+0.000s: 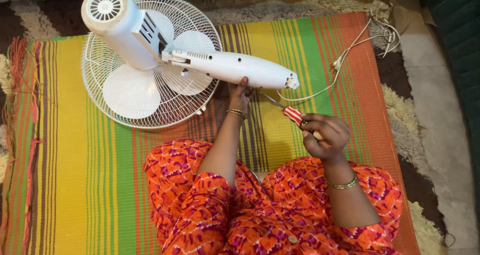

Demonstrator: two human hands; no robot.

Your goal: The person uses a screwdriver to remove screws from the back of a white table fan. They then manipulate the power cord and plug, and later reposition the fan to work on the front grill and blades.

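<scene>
A striped woven floor mat (70,185) in yellow, green, orange and brown covers most of the scene, lying on a shaggy beige and brown rug (400,110) whose edge shows at the right and far sides. On the far left part of the mat lies a white plastic pedestal fan (150,55), set face down: its round wire grille (100,65) rests on the mat with the pale blades inside it, the cylindrical motor housing (117,22) points up and to the far left, and the tapered white neck column (235,67) extends rightward over the mat. A thin white power cord (350,47) runs from the end of the column to the far right, where it lies in a loose bundle beyond the mat. At the near edge, the person's knees in orange and purple patterned cloth (240,205) rest on the mat. The left hand (240,96), bangled at the wrist, reaches up to the underside of the column, fingers pressed against it. The right hand (325,135), near the column's open end, has its fingers curled tightly around a red-and-white striped screwdriver (292,114), whose metal shaft points far and left toward the column.
</scene>
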